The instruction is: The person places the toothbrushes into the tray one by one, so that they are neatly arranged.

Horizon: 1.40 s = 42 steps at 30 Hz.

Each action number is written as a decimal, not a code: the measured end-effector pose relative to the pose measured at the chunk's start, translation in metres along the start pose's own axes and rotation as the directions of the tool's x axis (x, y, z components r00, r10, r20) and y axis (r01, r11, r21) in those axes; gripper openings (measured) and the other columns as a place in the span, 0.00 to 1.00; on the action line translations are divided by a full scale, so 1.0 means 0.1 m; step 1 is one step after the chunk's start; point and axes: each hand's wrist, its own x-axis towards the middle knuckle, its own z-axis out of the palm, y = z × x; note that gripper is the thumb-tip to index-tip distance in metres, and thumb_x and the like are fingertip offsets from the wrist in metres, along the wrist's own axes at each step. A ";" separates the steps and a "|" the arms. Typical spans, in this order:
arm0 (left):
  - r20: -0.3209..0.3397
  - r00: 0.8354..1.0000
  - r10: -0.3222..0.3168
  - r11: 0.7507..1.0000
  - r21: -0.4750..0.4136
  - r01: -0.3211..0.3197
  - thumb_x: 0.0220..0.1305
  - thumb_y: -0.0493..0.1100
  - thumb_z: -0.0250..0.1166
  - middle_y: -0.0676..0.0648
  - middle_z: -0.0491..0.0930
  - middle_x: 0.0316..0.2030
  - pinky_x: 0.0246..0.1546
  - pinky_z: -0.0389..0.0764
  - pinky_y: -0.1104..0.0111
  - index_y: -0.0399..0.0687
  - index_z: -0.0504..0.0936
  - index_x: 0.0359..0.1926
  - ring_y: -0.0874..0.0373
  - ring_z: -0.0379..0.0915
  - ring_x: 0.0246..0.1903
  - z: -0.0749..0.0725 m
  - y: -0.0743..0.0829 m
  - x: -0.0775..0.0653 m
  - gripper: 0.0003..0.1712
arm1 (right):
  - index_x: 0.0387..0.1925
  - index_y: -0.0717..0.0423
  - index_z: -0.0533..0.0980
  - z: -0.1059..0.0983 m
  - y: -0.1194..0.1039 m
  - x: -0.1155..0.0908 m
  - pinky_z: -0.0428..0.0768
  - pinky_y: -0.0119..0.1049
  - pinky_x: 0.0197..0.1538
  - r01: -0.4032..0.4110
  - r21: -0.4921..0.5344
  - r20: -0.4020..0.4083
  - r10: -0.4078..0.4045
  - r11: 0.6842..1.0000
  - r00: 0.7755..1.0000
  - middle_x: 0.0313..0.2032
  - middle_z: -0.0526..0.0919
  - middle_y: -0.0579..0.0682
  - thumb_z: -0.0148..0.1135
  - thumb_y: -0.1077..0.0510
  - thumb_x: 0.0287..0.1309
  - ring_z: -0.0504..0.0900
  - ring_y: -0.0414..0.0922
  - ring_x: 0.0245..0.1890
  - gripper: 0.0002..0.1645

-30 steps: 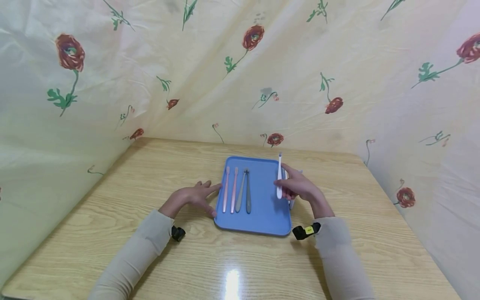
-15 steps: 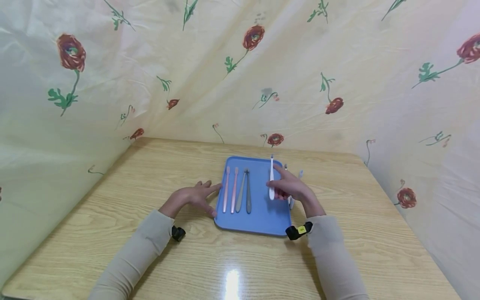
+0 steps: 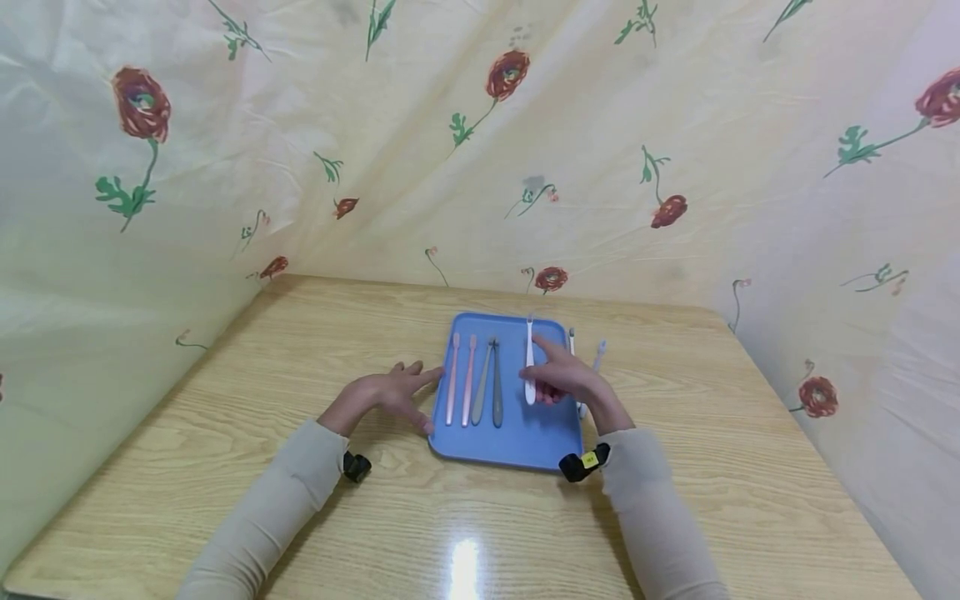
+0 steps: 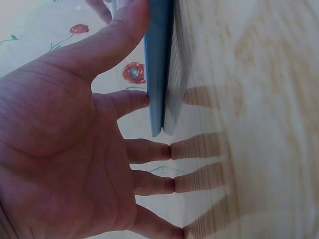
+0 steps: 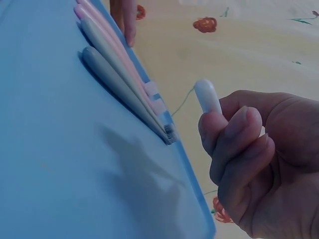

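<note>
My right hand (image 3: 561,377) pinches a white toothbrush (image 3: 530,350) over the right half of a blue tray (image 3: 517,450). Its bristle end points toward the back; in the right wrist view the rounded handle end (image 5: 205,93) sticks out past the fingertips, and a shadow falls on the tray below. On the tray's left half lie two pink toothbrushes (image 3: 468,383), then a grey-green toothbrush (image 3: 481,390) and a dark grey toothbrush (image 3: 497,396) with their heads close together. My left hand (image 3: 386,392) has its fingers spread, with thumb and index finger at the tray's left edge (image 4: 157,64).
Just right of the tray lie a white toothbrush (image 3: 572,340) and a pale bluish toothbrush (image 3: 600,354), both partly hidden by my right hand. The wooden table (image 3: 337,533) extends around the tray. Flowered cloth (image 3: 420,167) hangs behind and at both sides.
My right hand has moved left across the tray with the white toothbrush, from near its right edge toward the dark grey toothbrush. The left hand has stayed at the tray's edge.
</note>
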 end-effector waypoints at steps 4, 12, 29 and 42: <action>0.000 1.000 -0.003 1.000 0.000 0.003 0.54 0.61 0.75 0.35 0.37 0.80 0.72 0.42 0.29 0.61 0.45 0.81 0.29 0.28 0.78 0.00 0.00 0.00 0.63 | 0.81 0.51 0.35 0.05 0.00 0.03 0.70 0.29 0.17 -0.028 -0.018 0.004 0.028 0.999 1.000 0.15 0.78 0.46 0.56 0.58 0.70 0.74 0.38 0.11 0.51; 0.002 1.000 -0.007 1.000 -0.003 0.007 0.54 0.61 0.75 0.35 0.37 0.80 0.72 0.42 0.29 0.61 0.45 0.81 0.29 0.28 0.78 -0.01 0.02 -0.02 0.63 | 0.80 0.53 0.34 0.12 0.04 0.10 0.70 0.29 0.17 -0.034 -0.022 0.019 0.035 0.999 0.999 0.14 0.78 0.45 0.57 0.58 0.69 0.73 0.37 0.11 0.53; 0.001 1.000 -0.013 1.000 0.000 0.013 0.54 0.62 0.74 0.37 0.37 0.81 0.73 0.42 0.30 0.63 0.45 0.81 0.31 0.27 0.79 -0.01 0.03 -0.02 0.63 | 0.80 0.57 0.36 0.24 0.09 0.13 0.71 0.28 0.16 -0.086 -0.066 0.021 0.088 0.994 0.996 0.13 0.77 0.45 0.57 0.58 0.69 0.73 0.37 0.10 0.52; -0.006 1.000 -0.007 1.000 -0.010 0.007 0.53 0.61 0.75 0.35 0.37 0.80 0.72 0.42 0.29 0.61 0.45 0.81 0.29 0.28 0.78 0.00 0.02 0.00 0.63 | 0.80 0.58 0.37 0.26 0.15 0.15 0.71 0.28 0.16 -0.096 -0.063 0.035 0.098 0.993 0.995 0.14 0.77 0.45 0.57 0.58 0.68 0.73 0.37 0.10 0.51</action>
